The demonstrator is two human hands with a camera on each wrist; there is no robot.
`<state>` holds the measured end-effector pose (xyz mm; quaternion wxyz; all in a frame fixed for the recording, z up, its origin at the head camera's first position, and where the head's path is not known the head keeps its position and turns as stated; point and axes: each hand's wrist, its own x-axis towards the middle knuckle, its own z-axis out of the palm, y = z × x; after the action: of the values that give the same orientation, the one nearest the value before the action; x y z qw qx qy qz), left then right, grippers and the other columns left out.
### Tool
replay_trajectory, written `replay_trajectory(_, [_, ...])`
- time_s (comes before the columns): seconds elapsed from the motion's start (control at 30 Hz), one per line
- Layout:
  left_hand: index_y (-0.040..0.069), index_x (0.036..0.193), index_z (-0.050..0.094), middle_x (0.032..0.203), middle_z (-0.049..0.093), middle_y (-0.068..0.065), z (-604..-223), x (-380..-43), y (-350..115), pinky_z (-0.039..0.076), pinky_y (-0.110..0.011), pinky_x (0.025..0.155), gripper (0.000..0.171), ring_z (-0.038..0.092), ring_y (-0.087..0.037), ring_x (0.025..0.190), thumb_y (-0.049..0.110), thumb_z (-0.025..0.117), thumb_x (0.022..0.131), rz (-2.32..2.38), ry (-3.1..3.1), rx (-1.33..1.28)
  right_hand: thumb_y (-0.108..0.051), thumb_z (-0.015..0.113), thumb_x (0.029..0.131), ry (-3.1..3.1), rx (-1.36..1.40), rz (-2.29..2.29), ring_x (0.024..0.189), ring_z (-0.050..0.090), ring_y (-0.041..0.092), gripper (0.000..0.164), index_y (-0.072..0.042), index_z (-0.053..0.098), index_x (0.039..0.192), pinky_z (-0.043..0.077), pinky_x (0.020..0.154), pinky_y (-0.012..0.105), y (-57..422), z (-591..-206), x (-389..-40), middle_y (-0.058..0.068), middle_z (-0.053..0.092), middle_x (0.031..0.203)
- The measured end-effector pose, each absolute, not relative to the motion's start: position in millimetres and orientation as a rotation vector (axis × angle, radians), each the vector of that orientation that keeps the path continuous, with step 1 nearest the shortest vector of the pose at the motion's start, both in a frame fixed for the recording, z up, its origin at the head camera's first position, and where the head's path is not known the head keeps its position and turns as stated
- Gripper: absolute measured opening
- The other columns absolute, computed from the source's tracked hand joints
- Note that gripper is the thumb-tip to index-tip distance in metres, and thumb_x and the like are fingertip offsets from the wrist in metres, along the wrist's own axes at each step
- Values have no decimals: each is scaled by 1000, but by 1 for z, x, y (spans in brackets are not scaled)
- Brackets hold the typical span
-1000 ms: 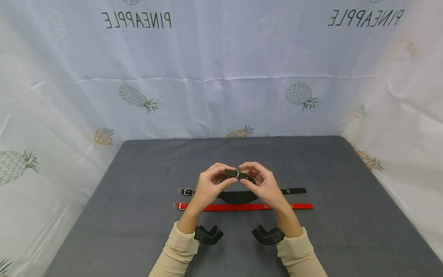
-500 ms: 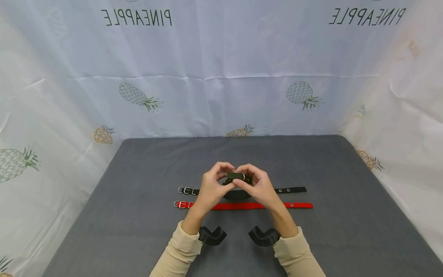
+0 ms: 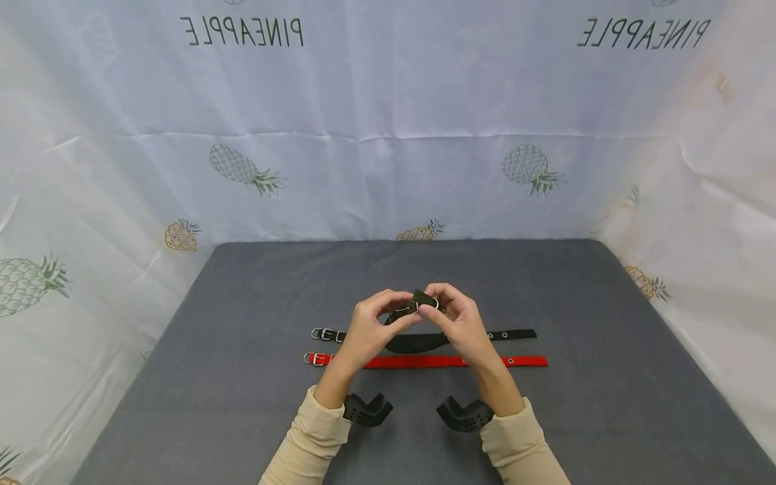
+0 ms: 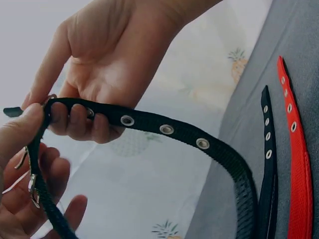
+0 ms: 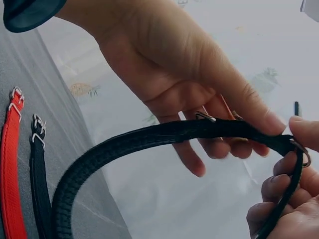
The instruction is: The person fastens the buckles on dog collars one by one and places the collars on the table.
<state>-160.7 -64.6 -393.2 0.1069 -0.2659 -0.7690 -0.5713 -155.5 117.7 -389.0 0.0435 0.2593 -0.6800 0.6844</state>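
My left hand (image 3: 371, 330) and right hand (image 3: 462, 327) hold a dark green collar (image 3: 401, 313) between them, bent into a loop above the table. In the right wrist view, my left thumb (image 5: 271, 122) presses the strap near its metal buckle (image 5: 205, 117), with fingers underneath. My right hand (image 4: 114, 55) pinches the strap close to the metal ring, its fingers curled under the band with eyelets (image 4: 167, 129). The strap tip (image 4: 12, 112) sticks out past my left thumb. A padded section (image 5: 67, 199) hangs down as the loop's lower part.
A black collar (image 3: 515, 333) lies straight across the grey table (image 3: 254, 296), partly behind my hands. Nearer me lies a red collar (image 3: 412, 362), parallel to it, buckle to the left. Black camera mounts (image 3: 366, 411) sit on my wrists. A pineapple-print curtain (image 3: 388, 182) stands behind.
The strap end and ring have turned from lying nearly level to tilting upward. My hands first closed together, then drew slightly apart. The black and red collars stay where they were.
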Motion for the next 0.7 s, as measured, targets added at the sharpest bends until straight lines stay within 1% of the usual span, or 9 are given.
replay_trajectory(0.1, [7, 112, 68, 104, 69, -12, -394, -160, -65, 55, -24, 83, 27, 65, -16, 93, 11, 72, 86, -1698, -2260, -789, -9, 57, 96, -2035, 792, 2151, 81, 52, 1, 10, -9, 54, 106, 47, 74, 15, 117, -390, -155, -10, 54, 94])
replay_trajectory(0.13, [8, 113, 67, 105, 69, -12, -394, -160, -65, 54, -23, 80, 26, 65, -15, 91, 11, 71, 87, -1705, -2252, -798, -8, 56, 96, -2021, 794, 2169, 81, 52, 1, 11, -14, 53, 105, 47, 75, 14, 117, -390, -155, -10, 54, 95])
replay_trajectory(0.2, [7, 114, 66, 105, 67, -13, -394, -161, -65, 54, -21, 78, 26, 64, -11, 90, 10, 69, 88, -1725, -2220, -831, -5, 53, 97, -1993, 802, 2203, 82, 51, 1, 14, -17, 53, 104, 46, 76, 15, 117, -390, -155, -12, 54, 94])
replay_trajectory(0.27, [5, 115, 65, 103, 65, -14, -394, -161, -65, 53, -20, 76, 27, 62, -7, 88, 8, 68, 89, -1754, -2179, -869, -5, 49, 98, -1962, 811, 2237, 82, 49, 3, 15, -19, 53, 101, 43, 76, 16, 116, -389, -155, -12, 52, 94])
replay_trajectory(0.37, [3, 116, 65, 102, 63, -16, -393, -161, -64, 54, -18, 78, 27, 60, -1, 89, 5, 67, 88, -1794, -2111, -925, -6, 46, 100, -1915, 834, 2263, 80, 44, 8, 15, -19, 53, 97, 39, 73, 19, 115, -389, -156, -11, 49, 91])
replay_trajectory(0.43, [1, 116, 64, 101, 63, -16, -393, -162, -64, 54, -17, 79, 28, 59, 0, 90, 3, 67, 88, -1799, -2073, -961, -7, 45, 101, -1898, 847, 2261, 78, 43, 9, 16, -19, 54, 96, 38, 72, 20, 115, -388, -155, -10, 47, 89])
replay_trajectory(0.53, [-1, 115, 64, 100, 62, -17, -393, -162, -65, 53, -17, 78, 28, 58, 0, 90, -1, 67, 86, -1773, -2036, -1004, -5, 47, 100, -1896, 853, 2244, 78, 44, 9, 17, -20, 55, 95, 39, 72, 20, 115, -386, -154, -11, 48, 88])
replay_trajectory(0.7, [-5, 114, 64, 100, 64, -16, -392, -162, -66, 51, -17, 71, 30, 55, -6, 86, -1, 68, 85, -1723, -2011, -1056, -1, 51, 97, -1923, 841, 2183, 78, 46, 6, 21, -21, 58, 93, 40, 73, 23, 116, -382, -152, -12, 51, 88])
